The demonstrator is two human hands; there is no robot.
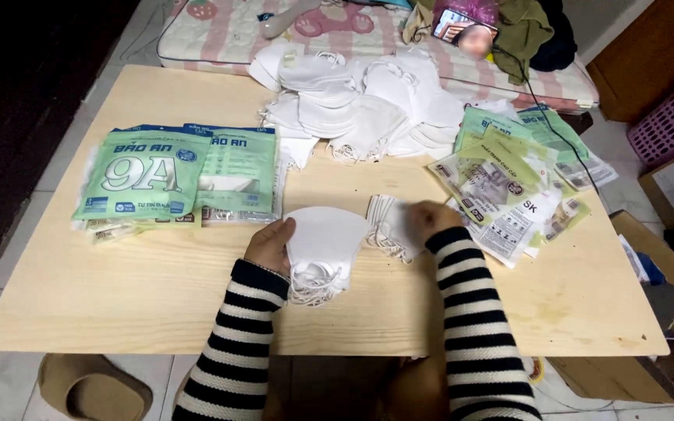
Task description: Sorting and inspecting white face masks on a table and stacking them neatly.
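White folded face masks are being handled on a pale wooden table (118,296), seen from above by the head camera. One small stack of masks (323,248) is held by the left hand (269,245), whose fingers are curled around the left edge of the stack, with the thumb on top; the elastic loops hang down at the lower end of the stack, towards the person. A second small bundle of masks (388,228) lies on the table just to the right of the first one, and it is covered partly by the right hand (431,218), which is laid on it with the fingers bent; whether the bundle is pinched or only touched cannot be told. Both forearms are covered by sleeves with black and white stripes. A large loose pile of white masks (360,101) is seen at the far side of the table. Green printed packets (165,179) are stacked to the left of the hands, and a scattered heap of flat clear and green bags (509,179) is spread to the right. Behind the table a pink patterned mattress (228,31) is placed on the floor.
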